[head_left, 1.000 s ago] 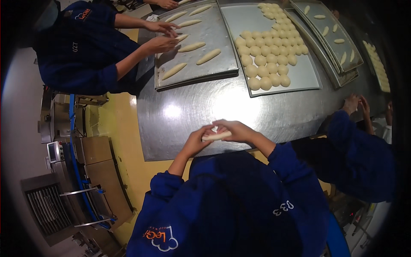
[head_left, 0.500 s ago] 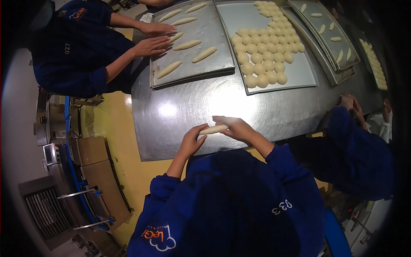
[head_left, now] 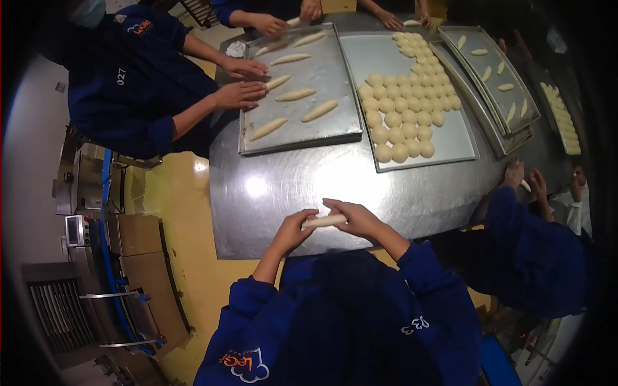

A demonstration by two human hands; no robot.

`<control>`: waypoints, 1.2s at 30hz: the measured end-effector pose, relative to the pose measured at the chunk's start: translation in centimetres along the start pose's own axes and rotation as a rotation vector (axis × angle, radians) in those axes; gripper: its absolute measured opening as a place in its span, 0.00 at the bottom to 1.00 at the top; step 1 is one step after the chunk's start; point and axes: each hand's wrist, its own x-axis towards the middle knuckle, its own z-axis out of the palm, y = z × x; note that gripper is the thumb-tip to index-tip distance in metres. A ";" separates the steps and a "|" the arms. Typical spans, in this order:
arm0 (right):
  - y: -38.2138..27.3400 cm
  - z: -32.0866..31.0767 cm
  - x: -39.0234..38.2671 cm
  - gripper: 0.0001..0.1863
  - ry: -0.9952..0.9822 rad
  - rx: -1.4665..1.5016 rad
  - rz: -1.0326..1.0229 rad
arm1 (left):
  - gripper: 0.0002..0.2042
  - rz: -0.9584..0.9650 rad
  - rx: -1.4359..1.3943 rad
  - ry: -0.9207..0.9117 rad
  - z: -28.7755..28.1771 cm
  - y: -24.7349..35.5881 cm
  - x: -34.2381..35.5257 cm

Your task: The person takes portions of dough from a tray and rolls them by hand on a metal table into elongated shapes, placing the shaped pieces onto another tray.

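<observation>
Between our left hand point(head_left: 295, 231) and right hand point(head_left: 360, 220), the dough stick point(head_left: 325, 221) has swung nearer level — fingers clamped at both its ends — so we'd judge its shaping is still under way.

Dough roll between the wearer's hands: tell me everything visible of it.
The dough roll is pale, soft-looking and slim, lying nearly level across the view, its right end slightly higher. The left hand is at its left end, the right hand at its right. It is near the table's near edge; whether it touches the metal is unclear.
</observation>
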 end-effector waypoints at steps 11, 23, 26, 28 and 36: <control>-1.7 -5.7 6.6 0.43 -0.163 0.282 0.142 | 0.22 0.016 -0.143 -0.129 -7.6 3.4 5.6; -0.8 -1.6 5.1 0.36 0.108 -0.309 0.104 | 0.27 0.245 0.134 0.113 -4.3 -4.3 4.6; 0.3 -1.1 4.4 0.36 0.228 -0.323 0.035 | 0.27 0.264 0.175 0.157 -3.9 -5.7 3.7; 0.7 -0.6 4.0 0.35 0.286 -0.376 0.030 | 0.23 0.311 0.173 0.202 -3.7 -5.7 4.2; 1.5 0.5 4.9 0.32 0.356 -0.491 -0.011 | 0.17 0.260 0.218 0.263 -3.6 -4.9 4.4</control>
